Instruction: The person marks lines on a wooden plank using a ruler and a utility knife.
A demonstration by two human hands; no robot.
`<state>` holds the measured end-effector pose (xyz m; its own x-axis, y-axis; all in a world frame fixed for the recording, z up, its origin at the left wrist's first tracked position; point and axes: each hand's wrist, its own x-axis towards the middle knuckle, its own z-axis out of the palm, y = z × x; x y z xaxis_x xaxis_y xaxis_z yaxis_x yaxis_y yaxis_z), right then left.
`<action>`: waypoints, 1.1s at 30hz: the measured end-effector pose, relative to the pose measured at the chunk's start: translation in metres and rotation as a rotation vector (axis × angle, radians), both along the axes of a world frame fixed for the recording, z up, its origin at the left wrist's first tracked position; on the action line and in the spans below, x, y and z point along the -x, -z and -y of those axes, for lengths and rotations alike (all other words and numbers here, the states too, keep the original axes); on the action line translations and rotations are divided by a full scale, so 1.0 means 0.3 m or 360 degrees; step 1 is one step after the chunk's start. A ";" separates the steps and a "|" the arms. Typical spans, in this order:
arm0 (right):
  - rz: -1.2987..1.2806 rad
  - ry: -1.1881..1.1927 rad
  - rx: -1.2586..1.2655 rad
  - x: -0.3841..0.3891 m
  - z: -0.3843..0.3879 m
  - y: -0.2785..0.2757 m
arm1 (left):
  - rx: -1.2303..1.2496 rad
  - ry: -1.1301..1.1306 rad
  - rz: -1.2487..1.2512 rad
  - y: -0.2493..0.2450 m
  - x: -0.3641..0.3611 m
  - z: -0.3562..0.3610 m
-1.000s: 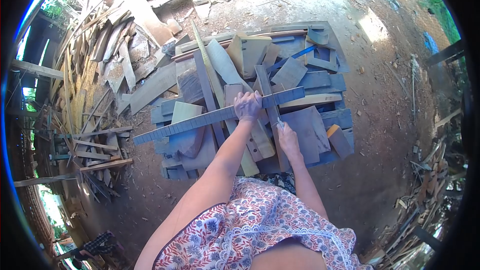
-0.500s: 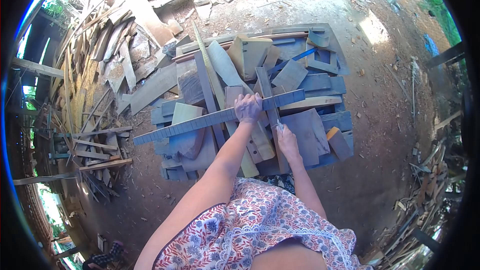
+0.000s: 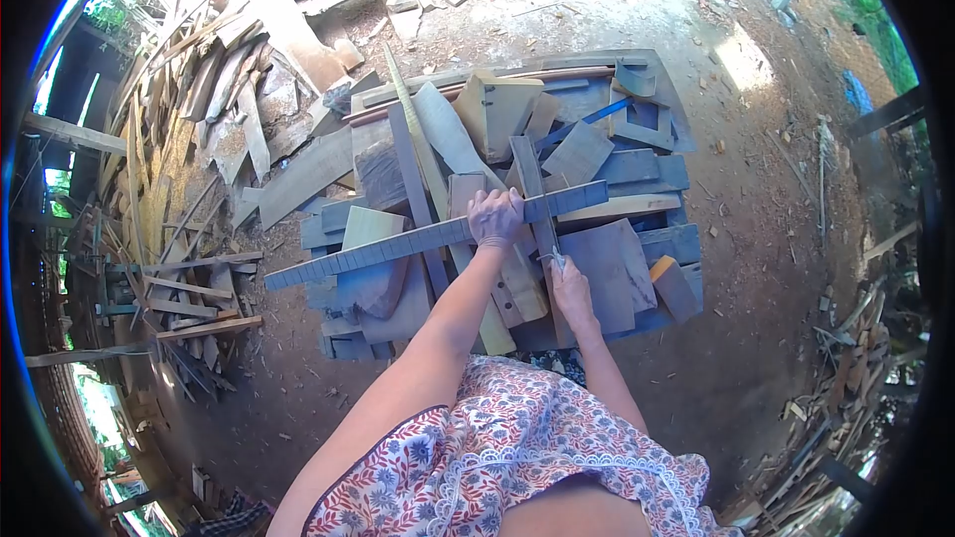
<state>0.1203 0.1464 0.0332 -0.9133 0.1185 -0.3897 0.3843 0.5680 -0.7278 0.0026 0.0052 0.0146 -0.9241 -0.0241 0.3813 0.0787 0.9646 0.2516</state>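
Observation:
A long wooden strip [image 3: 398,244], marked with evenly spaced cross lines, lies slantwise over a pile of boards. My left hand [image 3: 495,218] is wrapped over its middle and presses it down. Lower right, my right hand [image 3: 572,290] is closed around the light-coloured handle of a handsaw [image 3: 555,247]. The saw's thin blade, seen nearly edge-on, reaches up to the strip just right of my left hand. A narrow board [image 3: 525,161] lies beneath the strip at that spot. I cannot make out how deep the blade sits in the strip.
Under the strip are several loose boards, including a pale plank [image 3: 430,134] and a brown board [image 3: 599,268]. Scrap wood [image 3: 224,109] is heaped at left, with more offcuts [image 3: 846,378] at right. Part of another person [image 3: 234,517] shows at bottom left.
My right hand and the handsaw have shifted slightly back toward my body. My left hand and the strip stay nearly still. The other person at bottom left has moved lower in view.

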 end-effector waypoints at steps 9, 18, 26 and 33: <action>-0.0051 -0.0091 0.0032 -0.002 -0.008 0.025 | -0.0002 -0.0011 0.0094 -0.006 -0.003 0.000; -0.0011 -0.0022 -0.0012 0.001 -0.010 0.044 | -0.0004 -0.0010 0.0109 -0.012 -0.003 -0.001; -0.0119 0.0009 0.0020 -0.005 -0.010 0.031 | 0.0001 -0.0012 0.0026 0.003 -0.001 0.000; -0.0167 0.0049 0.0002 -0.008 -0.007 0.047 | 0.0012 -0.0015 -0.0013 0.015 0.001 0.002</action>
